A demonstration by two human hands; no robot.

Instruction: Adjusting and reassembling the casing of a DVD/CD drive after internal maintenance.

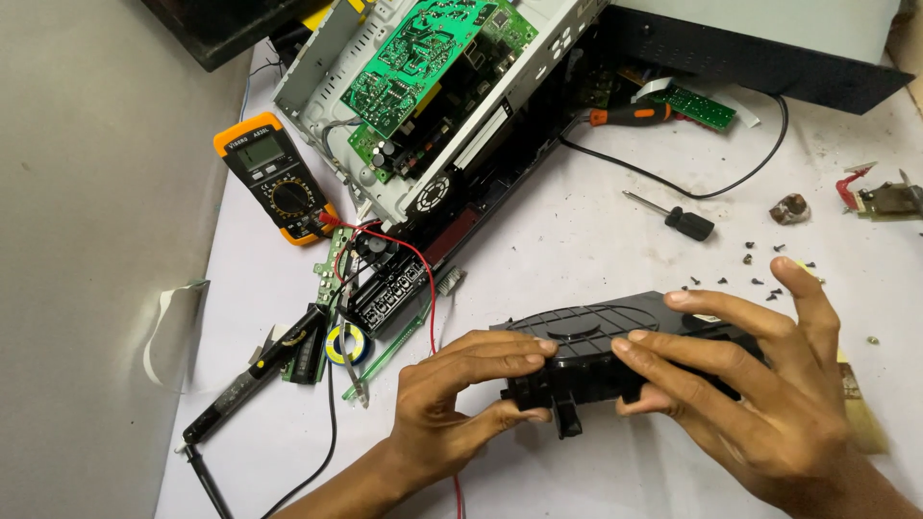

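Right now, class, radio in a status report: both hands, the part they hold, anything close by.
Left hand and right hand both gripping black plastic tray. Tray lifted off white table. Loose screws near right fingers.

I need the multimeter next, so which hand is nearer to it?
Left. The left hand is below and right of the multimeter; the right hand is farther right, across the black part both hold.

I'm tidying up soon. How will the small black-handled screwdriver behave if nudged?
The small screwdriver has a round handle and thin shaft, so it probably rolls easily on the flat white table. It looks stiff and light. Loose screws nearby could scatter.
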